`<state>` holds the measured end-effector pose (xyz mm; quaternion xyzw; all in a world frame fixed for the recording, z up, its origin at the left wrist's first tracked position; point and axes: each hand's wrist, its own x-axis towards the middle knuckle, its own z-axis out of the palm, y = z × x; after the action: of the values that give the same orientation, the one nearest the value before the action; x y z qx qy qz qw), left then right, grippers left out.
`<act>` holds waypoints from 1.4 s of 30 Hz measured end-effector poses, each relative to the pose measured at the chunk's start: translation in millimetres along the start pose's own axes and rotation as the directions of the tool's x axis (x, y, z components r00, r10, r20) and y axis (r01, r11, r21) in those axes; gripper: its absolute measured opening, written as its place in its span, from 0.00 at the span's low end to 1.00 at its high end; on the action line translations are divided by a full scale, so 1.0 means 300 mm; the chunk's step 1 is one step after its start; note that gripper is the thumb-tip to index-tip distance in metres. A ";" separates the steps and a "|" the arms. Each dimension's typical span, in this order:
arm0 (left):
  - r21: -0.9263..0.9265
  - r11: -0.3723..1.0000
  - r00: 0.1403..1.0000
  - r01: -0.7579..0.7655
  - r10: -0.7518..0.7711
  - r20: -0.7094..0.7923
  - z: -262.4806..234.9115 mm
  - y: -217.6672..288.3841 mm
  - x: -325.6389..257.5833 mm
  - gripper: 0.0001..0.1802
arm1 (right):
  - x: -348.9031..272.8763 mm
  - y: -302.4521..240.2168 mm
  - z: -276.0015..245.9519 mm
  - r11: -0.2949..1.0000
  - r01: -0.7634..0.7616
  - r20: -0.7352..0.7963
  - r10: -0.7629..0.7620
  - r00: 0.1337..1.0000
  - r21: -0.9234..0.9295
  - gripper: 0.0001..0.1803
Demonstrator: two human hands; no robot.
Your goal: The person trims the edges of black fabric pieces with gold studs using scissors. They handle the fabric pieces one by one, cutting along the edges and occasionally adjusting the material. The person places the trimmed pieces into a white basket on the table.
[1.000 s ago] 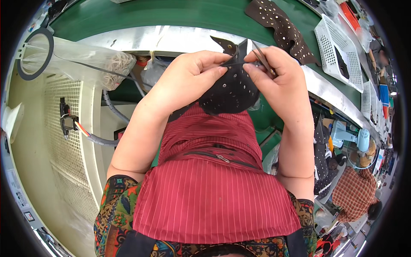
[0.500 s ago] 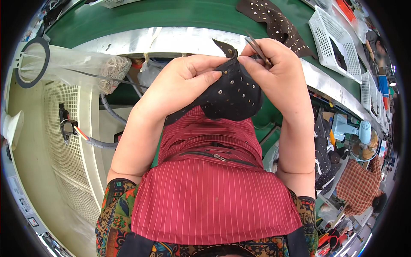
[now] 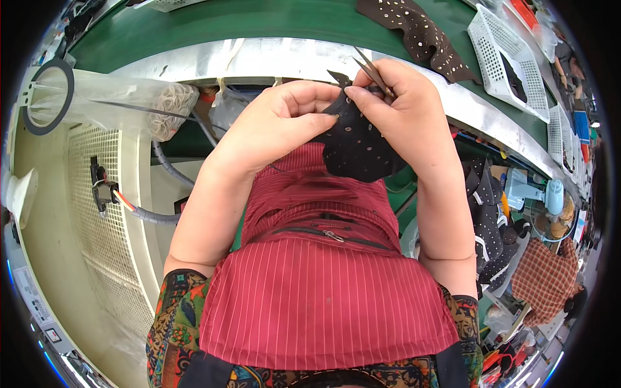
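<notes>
A black fabric piece (image 3: 362, 149) dotted with small shiny studs or eyelets hangs between my hands, over the lap of a red striped apron (image 3: 323, 297). My left hand (image 3: 284, 116) is closed on its left edge, thumb against fingers. With thumb and forefinger, my right hand (image 3: 401, 103) pinches the upper edge near the fabric's pointed tip. Tucked in the same palm is a pair of dark metal thread snips (image 3: 374, 71), its two narrow points slightly apart and aimed up and left. The curled fingers hide its lower end.
Beyond my hands runs a metal ledge (image 3: 284, 58) edging a green belt (image 3: 259, 22). Another studded dark piece (image 3: 420, 39) and a white basket (image 3: 508, 64) lie there. At left are a roll of tape (image 3: 48, 97) and a bag of bands (image 3: 171, 110); at right, a blue fan (image 3: 533, 193) and a person (image 3: 546, 278).
Both hands have shifted slightly, the right one up and left. The fabric has turned and its lower part swung right, so less of it shows below my left wrist.
</notes>
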<state>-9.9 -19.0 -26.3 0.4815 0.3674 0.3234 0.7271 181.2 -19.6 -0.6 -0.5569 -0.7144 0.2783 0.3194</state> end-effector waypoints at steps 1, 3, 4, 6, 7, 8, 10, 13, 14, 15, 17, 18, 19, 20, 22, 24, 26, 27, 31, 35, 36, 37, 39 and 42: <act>0.024 1.000 0.999 0.010 -0.009 -0.032 0.009 -0.004 0.005 0.15 | 0.000 0.006 0.008 1.000 0.019 -0.010 -0.019 1.000 -0.021 0.09; 0.085 0.996 0.995 0.014 -0.006 -0.099 0.013 -0.015 0.013 0.14 | -0.003 0.002 0.017 0.999 0.015 -0.002 -0.015 1.000 -0.038 0.09; 0.123 0.992 0.991 0.008 0.008 -0.133 0.010 -0.029 0.017 0.14 | -0.005 0.000 0.020 0.999 0.013 0.001 -0.013 1.000 -0.047 0.10; 0.181 0.983 0.982 -0.026 0.059 -0.182 0.008 -0.043 0.018 0.13 | -0.008 -0.008 0.013 0.997 -0.001 0.009 0.001 1.000 -0.075 0.10; 0.203 0.978 0.976 -0.055 0.096 -0.197 0.007 -0.047 0.017 0.12 | -0.010 -0.013 0.008 0.996 -0.007 0.012 0.008 1.000 -0.089 0.10; 0.225 0.971 0.969 -0.084 0.132 -0.210 0.006 -0.049 0.016 0.12 | -0.013 -0.015 0.002 0.997 -0.004 0.016 0.005 1.000 -0.071 0.10; 0.146 0.989 0.974 -0.036 0.068 -0.218 0.004 -0.032 0.012 0.12 | -0.019 -0.016 -0.009 1.000 0.009 0.022 -0.009 1.000 -0.030 0.10; 0.041 0.998 0.983 -0.037 0.043 -0.180 0.006 -0.025 0.007 0.12 | -0.020 -0.031 -0.027 0.995 0.068 0.054 -0.064 0.996 -0.068 0.10; 0.009 0.999 0.986 -0.047 0.048 -0.161 0.007 -0.025 0.005 0.12 | -0.017 -0.031 -0.025 0.993 0.077 0.045 -0.073 0.996 -0.085 0.09; 0.021 0.999 0.987 -0.033 0.036 -0.156 0.009 -0.021 0.005 0.13 | -0.010 -0.030 -0.024 0.991 0.082 0.034 -0.079 0.996 -0.107 0.09; 0.046 0.999 0.989 -0.003 0.010 -0.146 0.013 -0.009 0.003 0.13 | -0.005 -0.031 -0.025 0.989 0.084 0.014 -0.083 0.996 -0.126 0.09; 0.058 0.998 0.989 -0.004 0.012 -0.145 0.016 -0.004 0.001 0.13 | -0.002 -0.031 -0.023 0.989 0.084 0.008 -0.084 0.996 -0.121 0.09; 0.070 0.998 0.989 -0.004 0.014 -0.145 0.020 0.002 -0.001 0.14 | 0.000 -0.031 -0.022 0.990 0.085 0.001 -0.085 0.996 -0.116 0.09; 0.081 0.997 0.989 -0.004 0.016 -0.144 0.022 0.003 -0.003 0.14 | 0.002 -0.029 -0.021 0.989 0.089 -0.001 -0.090 0.996 -0.118 0.09; 0.090 0.996 0.992 -0.011 0.022 -0.123 0.016 -0.001 0.000 0.15 | 0.004 -0.027 -0.018 0.988 0.095 -0.009 -0.097 0.995 -0.123 0.09; 0.125 0.992 0.993 -0.021 0.036 -0.114 0.015 -0.001 0.001 0.16 | 0.008 -0.018 -0.012 0.983 0.111 -0.027 -0.116 0.993 -0.144 0.09; 0.185 0.982 0.992 -0.036 0.058 -0.116 0.018 0.005 -0.001 0.16 | 0.013 -0.009 -0.008 0.989 0.100 -0.023 -0.103 0.994 -0.108 0.08; 0.167 0.984 0.990 -0.058 0.079 -0.120 0.018 -0.001 0.000 0.15 | 0.016 -0.006 -0.008 0.995 0.081 -0.009 -0.082 0.997 -0.061 0.06; 0.090 0.994 0.989 -0.056 0.068 -0.135 0.015 -0.016 -0.005 0.13 | 0.013 0.001 0.004 0.997 0.075 0.003 -0.075 0.997 -0.001 0.05; 0.139 0.989 0.982 -0.045 0.069 -0.174 0.018 -0.026 0.015 0.11 | 0.010 -0.019 0.004 1.000 0.014 0.088 -0.014 0.996 0.008 0.09; 0.163 0.985 0.981 -0.052 0.081 -0.178 0.014 -0.030 0.017 0.11 | 0.009 -0.018 0.002 1.000 0.007 0.094 -0.008 0.996 0.016 0.09; 0.187 0.980 0.979 -0.060 0.094 -0.182 0.009 -0.037 0.018 0.10 | 0.008 -0.016 0.000 1.000 0.000 0.100 -0.003 0.995 0.024 0.09; 0.214 0.974 0.976 -0.076 0.116 -0.182 0.002 -0.042 0.017 0.09 | 0.003 -0.009 -0.006 0.999 -0.011 0.115 0.007 0.993 0.035 0.10; 0.220 0.969 0.975 -0.110 0.148 -0.165 -0.005 -0.050 0.013 0.07 | -0.007 -0.003 -0.026 1.000 -0.007 0.133 0.006 0.991 0.003 0.10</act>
<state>-7.3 -19.9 -41.7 0.5472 0.4313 0.3720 0.6134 187.1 -21.6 4.7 -0.5389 -0.7318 0.3170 0.2712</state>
